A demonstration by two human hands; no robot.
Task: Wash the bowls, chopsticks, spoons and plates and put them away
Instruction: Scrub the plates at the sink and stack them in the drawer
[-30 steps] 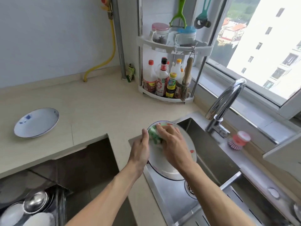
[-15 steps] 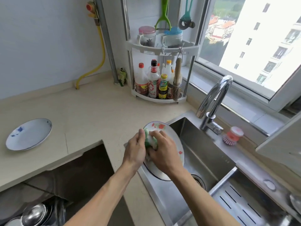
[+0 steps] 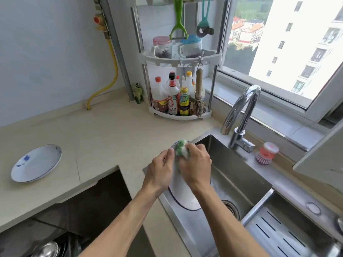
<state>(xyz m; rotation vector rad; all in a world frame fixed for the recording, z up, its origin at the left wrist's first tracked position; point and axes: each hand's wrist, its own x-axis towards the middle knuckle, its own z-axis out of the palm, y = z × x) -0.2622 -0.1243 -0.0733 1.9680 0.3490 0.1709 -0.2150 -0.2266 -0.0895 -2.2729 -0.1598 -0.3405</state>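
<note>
Over the left edge of the steel sink (image 3: 239, 175) a white plate (image 3: 183, 195) stands tilted on its edge. My left hand (image 3: 160, 170) grips the plate's left rim. My right hand (image 3: 194, 165) grips a green and white scrubbing sponge (image 3: 181, 148) and presses it against the plate near its top rim. Much of the plate is hidden behind both hands. A second white plate with blue marks (image 3: 36, 166) lies flat on the beige counter at the far left.
A curved chrome tap (image 3: 241, 115) rises behind the sink, with a pink dish brush (image 3: 265, 153) to its right. A corner rack (image 3: 180, 101) of sauce bottles stands at the back. A perforated drain tray (image 3: 282, 232) sits at lower right; metal bowls (image 3: 46, 249) show at lower left.
The plate has turned from showing its patterned face to showing a plain white side. My right hand and the sponge have slid up to the plate's top rim.
</note>
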